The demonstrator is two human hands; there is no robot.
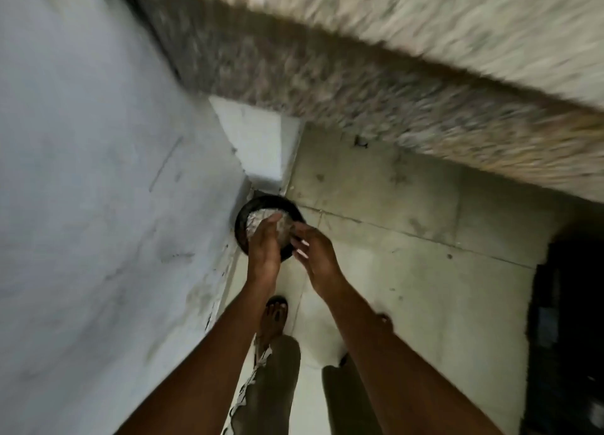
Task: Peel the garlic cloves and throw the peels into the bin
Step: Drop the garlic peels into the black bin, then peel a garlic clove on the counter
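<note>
Peels [261, 220], pale flakes, fill round black bin [242, 219]; both hands' fingers straight, loose

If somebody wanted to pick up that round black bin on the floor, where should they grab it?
Probably the bin's raised black rim, on the near-right side. The wall and corner hug its left and far sides, while the tiled floor there is open. Both hands hover over its mouth.
</note>
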